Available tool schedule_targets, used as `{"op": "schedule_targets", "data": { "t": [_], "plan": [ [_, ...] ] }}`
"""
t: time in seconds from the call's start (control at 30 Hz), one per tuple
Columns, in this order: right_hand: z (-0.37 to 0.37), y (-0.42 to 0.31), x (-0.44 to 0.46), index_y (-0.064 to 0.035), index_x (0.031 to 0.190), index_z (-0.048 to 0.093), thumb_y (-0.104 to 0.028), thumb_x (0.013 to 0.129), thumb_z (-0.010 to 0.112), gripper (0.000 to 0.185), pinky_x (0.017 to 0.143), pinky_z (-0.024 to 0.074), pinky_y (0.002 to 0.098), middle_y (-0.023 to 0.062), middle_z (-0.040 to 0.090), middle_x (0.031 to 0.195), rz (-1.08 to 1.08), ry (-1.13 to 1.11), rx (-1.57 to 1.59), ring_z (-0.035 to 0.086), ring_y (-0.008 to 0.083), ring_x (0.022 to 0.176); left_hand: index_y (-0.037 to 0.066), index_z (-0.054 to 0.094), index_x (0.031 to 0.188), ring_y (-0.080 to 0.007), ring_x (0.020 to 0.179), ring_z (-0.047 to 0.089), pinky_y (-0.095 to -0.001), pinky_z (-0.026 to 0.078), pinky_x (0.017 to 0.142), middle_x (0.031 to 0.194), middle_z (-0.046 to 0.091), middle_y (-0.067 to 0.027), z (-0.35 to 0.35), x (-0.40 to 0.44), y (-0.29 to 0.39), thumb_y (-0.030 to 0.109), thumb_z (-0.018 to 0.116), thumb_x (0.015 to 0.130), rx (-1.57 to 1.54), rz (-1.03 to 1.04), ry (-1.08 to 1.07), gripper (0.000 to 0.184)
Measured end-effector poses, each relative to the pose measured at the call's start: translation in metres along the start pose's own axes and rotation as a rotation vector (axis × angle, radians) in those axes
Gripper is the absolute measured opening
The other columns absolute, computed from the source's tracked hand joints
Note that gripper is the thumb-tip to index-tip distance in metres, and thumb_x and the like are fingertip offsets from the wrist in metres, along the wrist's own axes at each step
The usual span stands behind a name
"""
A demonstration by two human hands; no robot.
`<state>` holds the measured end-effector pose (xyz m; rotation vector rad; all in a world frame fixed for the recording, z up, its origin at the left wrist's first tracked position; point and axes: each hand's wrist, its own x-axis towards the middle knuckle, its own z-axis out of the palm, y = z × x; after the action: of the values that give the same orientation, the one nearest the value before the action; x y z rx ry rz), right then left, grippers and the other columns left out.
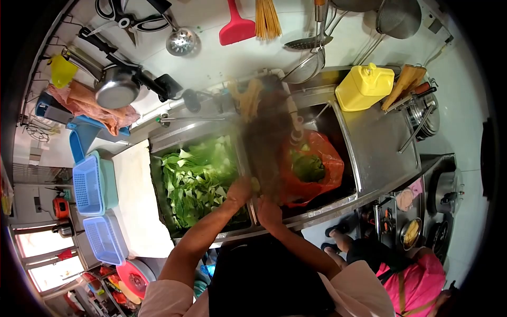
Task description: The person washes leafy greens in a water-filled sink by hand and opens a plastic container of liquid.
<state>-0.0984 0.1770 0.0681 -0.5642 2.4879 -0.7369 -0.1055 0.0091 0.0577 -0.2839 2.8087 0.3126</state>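
Observation:
Cut leafy greens (pixel 195 182) fill the left sink basin. At that basin's right side is my left hand (pixel 240 191), its fingers closed around a small pale green piece (pixel 255 185). My right hand (pixel 269 212) is beside it, over the divider (pixel 252 203) between the basins; its fingers are curled, and what they hold, if anything, cannot be made out. A red plastic bag (pixel 330 166) with green vegetables (pixel 309 168) inside lies open in the right basin. A dark blur hides part of the area above my hands.
A cream board (pixel 138 203) and blue baskets (pixel 88 185) are at the left. A yellow jug (pixel 364 89) stands behind the right basin. Utensils and a pot (pixel 117 87) hang on the wall. Another person in pink (pixel 417 280) is at the lower right.

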Motion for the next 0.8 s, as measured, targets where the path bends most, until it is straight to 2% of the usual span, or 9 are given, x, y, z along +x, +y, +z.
{"op": "schedule_targets", "data": {
  "t": [0.1,0.2,0.33,0.4,0.5,0.57,0.63,0.8],
  "plan": [
    [0.016,0.012,0.011,0.0067,0.118,0.047,-0.032,0.097,0.046,0.044,0.046,0.0497,0.0440,0.0205,0.062,0.073,-0.126,0.028,-0.010,0.060,0.0319,0.057,0.001,0.047,0.105,-0.0339,0.097,0.059,-0.0423,0.050,0.081,0.102,0.058,-0.0178,-0.002,0.003,0.001,0.022,0.072,0.073,-0.069,-0.034,-0.045,0.046],
    [0.035,0.020,0.019,0.0073,0.118,0.047,-0.029,0.097,0.047,0.042,0.052,0.0512,0.0445,0.0220,0.063,0.082,-0.232,0.052,-0.211,0.061,0.0331,0.063,0.001,0.047,0.103,-0.0336,0.096,0.060,-0.0425,0.050,0.080,0.100,0.059,-0.0176,-0.010,0.004,0.002,0.019,0.068,0.074,-0.099,-0.022,-0.082,0.040],
    [0.021,0.011,0.009,0.0067,0.113,0.051,-0.025,0.096,0.048,0.036,0.060,0.0512,0.0468,0.0229,0.061,0.093,-0.123,-0.015,-0.075,0.061,0.0351,0.069,0.000,0.047,0.103,-0.0338,0.095,0.060,-0.0427,0.051,0.078,0.100,0.059,-0.0181,0.001,0.004,-0.002,0.017,0.066,0.075,-0.022,0.020,0.041,0.038],
    [0.019,0.008,0.009,0.0054,0.108,0.053,-0.023,0.095,0.049,0.032,0.063,0.0505,0.0478,0.0234,0.060,0.095,-0.054,-0.036,0.018,0.060,0.0362,0.073,0.000,0.047,0.104,-0.0340,0.096,0.060,-0.0425,0.051,0.079,0.101,0.059,-0.0185,0.003,0.003,-0.002,0.017,0.066,0.075,-0.043,-0.007,0.012,0.039],
    [0.009,-0.002,0.021,0.0030,0.100,0.055,-0.022,0.095,0.049,0.026,0.066,0.0487,0.0488,0.0227,0.058,0.091,-0.034,-0.054,0.131,0.058,0.0373,0.076,0.000,0.046,0.105,-0.0343,0.097,0.060,-0.0419,0.051,0.081,0.103,0.059,-0.0191,-0.019,0.002,0.005,0.017,0.068,0.073,-0.100,-0.017,-0.046,0.042],
    [-0.023,-0.021,0.011,0.0017,0.096,0.056,-0.019,0.095,0.049,0.022,0.064,0.0472,0.0490,0.0215,0.057,0.087,-0.129,-0.029,0.122,0.057,0.0378,0.074,0.000,0.046,0.106,-0.0344,0.098,0.059,-0.0416,0.050,0.082,0.103,0.059,-0.0192,-0.023,0.002,0.004,0.016,0.069,0.072,-0.094,-0.013,-0.076,0.044],
    [-0.009,-0.008,0.012,0.0015,0.095,0.056,-0.017,0.095,0.048,0.020,0.062,0.0459,0.0491,0.0200,0.056,0.083,-0.268,0.082,-0.002,0.055,0.0377,0.070,0.000,0.046,0.106,-0.0344,0.098,0.059,-0.0414,0.050,0.083,0.103,0.058,-0.0192,-0.019,0.002,0.005,0.015,0.070,0.071,-0.041,-0.011,-0.092,0.045],
    [0.035,0.027,0.030,0.0022,0.093,0.054,-0.015,0.095,0.048,0.018,0.058,0.0441,0.0481,0.0188,0.054,0.078,-0.197,-0.135,0.002,0.052,0.0364,0.065,-0.001,0.046,0.108,-0.0354,0.100,0.058,-0.0421,0.051,0.081,0.103,0.058,-0.0194,-0.029,0.001,0.007,0.015,0.071,0.071,-0.044,0.046,-0.057,0.047]
  ]
}}
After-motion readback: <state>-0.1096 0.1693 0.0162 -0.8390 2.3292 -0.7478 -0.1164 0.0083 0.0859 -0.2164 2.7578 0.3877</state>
